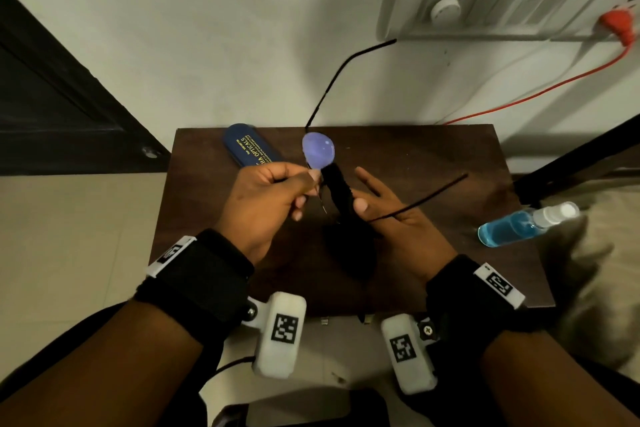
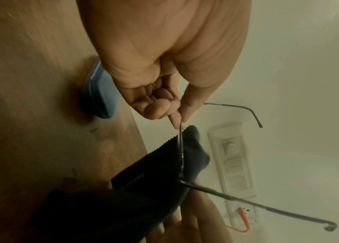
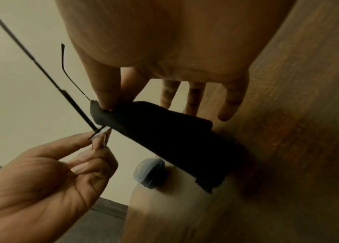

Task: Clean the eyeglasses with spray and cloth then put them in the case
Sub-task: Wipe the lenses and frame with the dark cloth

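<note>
Above the small brown table (image 1: 433, 156), my left hand (image 1: 310, 180) pinches the thin-framed eyeglasses (image 1: 318, 151) near the bridge. One bluish lens shows bare. The other lens is wrapped in a black cloth (image 1: 337, 191), which my right hand (image 1: 351, 199) pinches between thumb and forefinger, its other fingers held straight. In the left wrist view the eyeglasses (image 2: 181, 148) are edge-on against the cloth (image 2: 154, 172). The right wrist view shows the cloth (image 3: 164, 134) hanging down. A shut blue case (image 1: 247, 146) lies at the table's back left. The blue-liquid spray bottle (image 1: 519, 227) lies at the right edge.
A wall switchboard (image 1: 502, 0) with a red plug and cable (image 1: 554, 87) is behind the table. A dark door (image 1: 52, 97) stands at the left. Pale fabric (image 1: 588, 270) and a dark bar (image 1: 571, 163) lie right of the table.
</note>
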